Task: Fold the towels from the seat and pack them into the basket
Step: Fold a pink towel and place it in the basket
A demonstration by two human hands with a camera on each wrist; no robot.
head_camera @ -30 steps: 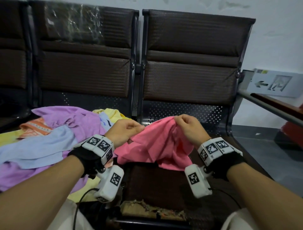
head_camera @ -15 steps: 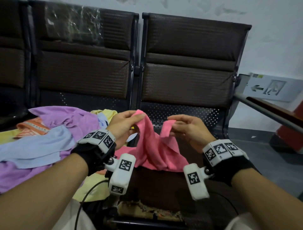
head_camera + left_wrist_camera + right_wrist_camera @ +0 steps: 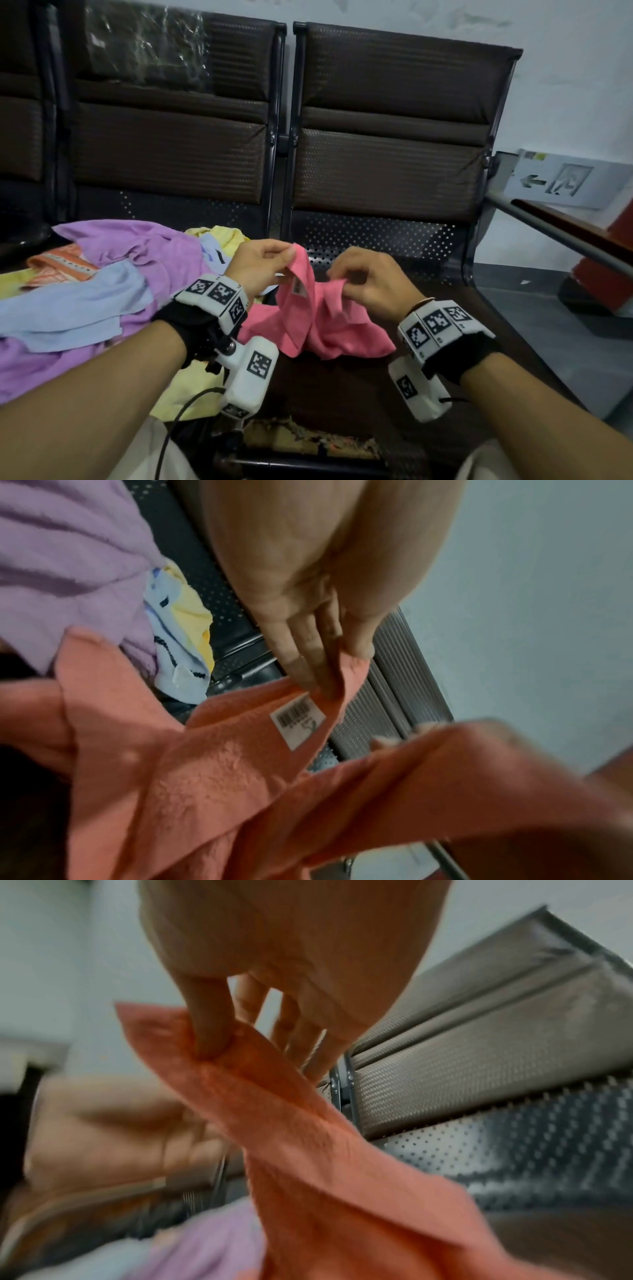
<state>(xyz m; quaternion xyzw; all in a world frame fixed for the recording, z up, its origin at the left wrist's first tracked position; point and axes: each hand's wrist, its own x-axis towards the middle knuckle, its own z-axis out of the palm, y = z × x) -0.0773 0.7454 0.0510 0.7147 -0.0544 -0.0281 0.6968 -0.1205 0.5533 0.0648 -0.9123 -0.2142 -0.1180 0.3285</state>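
Observation:
A pink towel [image 3: 318,322] hangs crumpled over the dark seat [image 3: 342,387] between my hands. My left hand [image 3: 263,265] pinches one corner of it, just above a white barcode label [image 3: 297,287]. That pinch shows in the left wrist view too, with the left hand [image 3: 329,674] on the pink towel [image 3: 219,777] beside the label [image 3: 297,720]. My right hand [image 3: 366,281] pinches another edge; in the right wrist view the thumb and fingers of the right hand [image 3: 219,1042] nip the pink towel [image 3: 325,1150]. No basket is in view.
A heap of loose towels lies on the seat to the left: purple [image 3: 144,250], light blue [image 3: 72,308], yellow [image 3: 191,387] and orange patterned [image 3: 58,265]. Dark seat backs [image 3: 387,137] stand behind. A metal armrest [image 3: 561,236] runs at the right, with grey floor [image 3: 548,329] beyond.
My hands have drawn apart along the pink towel's edge and lifted it. The left hand now holds a corner up by the label, and the right hand has shifted its pinch to another edge.

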